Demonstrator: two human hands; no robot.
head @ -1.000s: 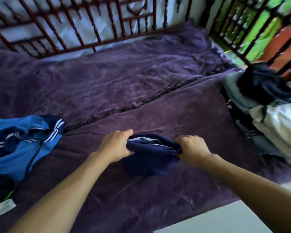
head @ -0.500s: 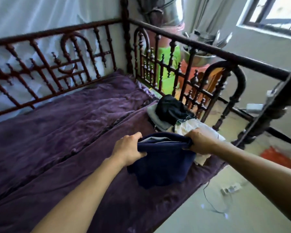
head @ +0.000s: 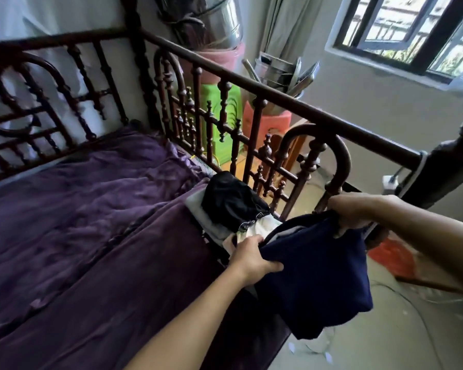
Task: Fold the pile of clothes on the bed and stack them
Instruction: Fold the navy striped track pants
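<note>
Now | navy garment [head: 316, 284] | hangs from left hand [head: 251, 259] and right hand [head: 350, 212]

This is a bedroom in a home; a dark wooden bed [head: 278, 96] with turned railings carries a purple cover [head: 91, 222]. Beside it stand plastic stools [head: 273, 122] and metal pots [head: 275, 73]; a window [head: 412, 30] sits in the wall.

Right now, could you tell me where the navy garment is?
Head view, lower right: the navy garment hangs between the left hand and right hand, beside the clothes stack by the bed rail.
</note>
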